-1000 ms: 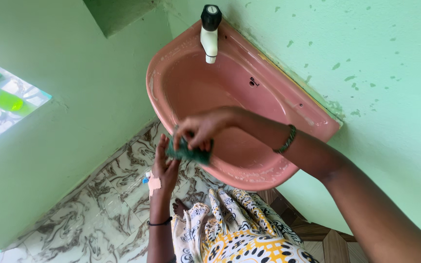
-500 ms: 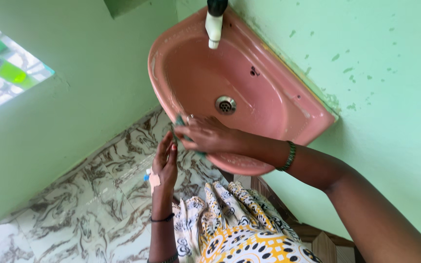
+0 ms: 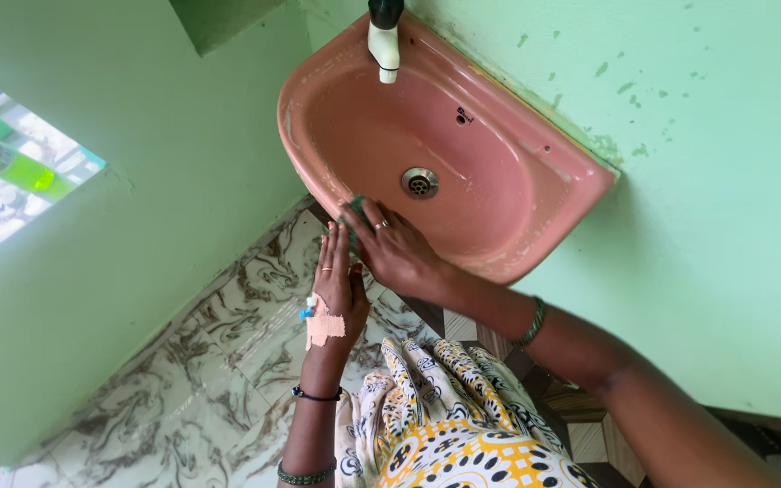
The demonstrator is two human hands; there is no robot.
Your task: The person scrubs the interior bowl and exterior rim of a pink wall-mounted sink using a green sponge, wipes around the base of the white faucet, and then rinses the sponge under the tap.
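The person stands at a pink wall-mounted basin (image 3: 535,194), looking straight down over it. The right hand (image 3: 397,253) lies on the basin's near rim, fingers curled down over a green scouring pad (image 3: 352,210) and pressing it against the rim's edge. Only a small corner of the pad shows past the fingertips; the rest is hidden under the hand. A ring sits on 1 finger, and a green beaded bracelet circles that wrist.

The left hand (image 3: 339,294) hangs just below the rim, beside and touching the right hand. Its fingers are straight and together, pointing up toward the basin's underside, and it holds nothing that I can see. A pale plaster (image 3: 323,327) with a blue piece at its edge is stuck to its back.

A white tap (image 3: 383,45) with a dark knob overhangs the bowl, and the metal drain (image 3: 419,182) is uncovered. Marbled floor tiles (image 3: 201,389) lie below.
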